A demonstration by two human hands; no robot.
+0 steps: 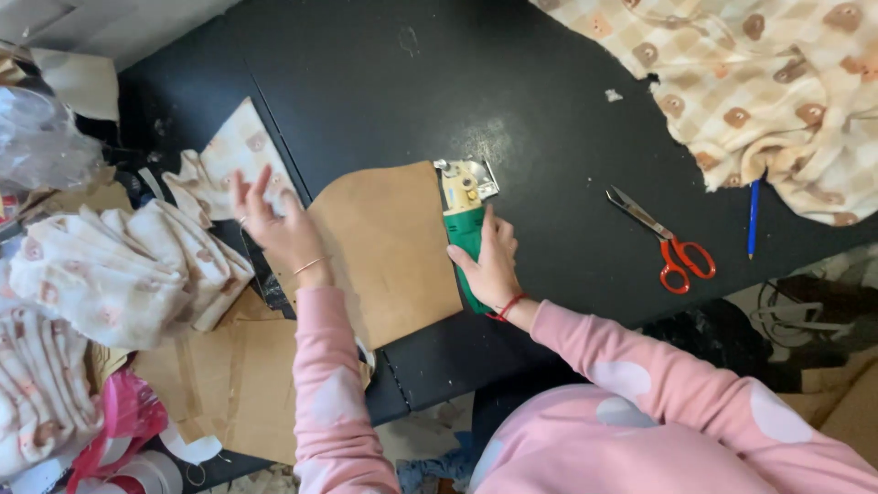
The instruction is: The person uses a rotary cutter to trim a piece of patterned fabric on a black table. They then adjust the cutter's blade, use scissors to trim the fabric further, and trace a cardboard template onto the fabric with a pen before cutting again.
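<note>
The right hand [492,261] grips a green cutter [466,233] on the cardboard pattern [389,247] — near the worktop's [384,82] front edge. The left hand [279,224] lies open — fingers spread on the printed fabric [229,160].

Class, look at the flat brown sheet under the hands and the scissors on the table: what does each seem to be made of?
Brown sheet: probably cardboard or stiff paper, matte, lying flat with clean-cut edges. Scissors: shiny grey blades, likely metal; glossy red-orange handles, likely plastic.
</note>
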